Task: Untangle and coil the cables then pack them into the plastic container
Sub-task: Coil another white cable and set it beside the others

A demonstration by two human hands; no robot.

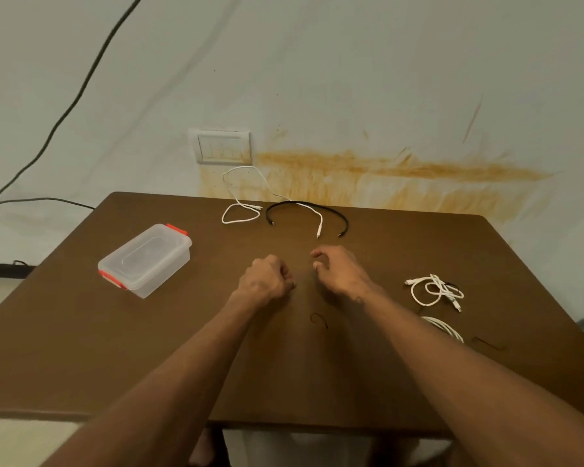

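Observation:
A clear plastic container (145, 259) with red clips lies lid-on at the left of the brown table (81, 332). At the far edge a black cable (307, 205) forms an arc. A white cable (240, 215) loops beside it, rises against the wall and crosses the black one. A tangle of white cables (435, 289) lies at the right, with another white coil (447, 328) partly hidden behind my right forearm. My left hand (267, 278) is a closed fist over the table's middle. My right hand (339, 269) hovers beside it, fingers loosely curled, with nothing visible in it.
Two thin dark ties (317, 320) (489, 343) lie on the table, one near my wrists and one at the right. A switch plate (223, 146) sits on the stained wall behind the table. A dark wall cable (64, 112) runs down at the left.

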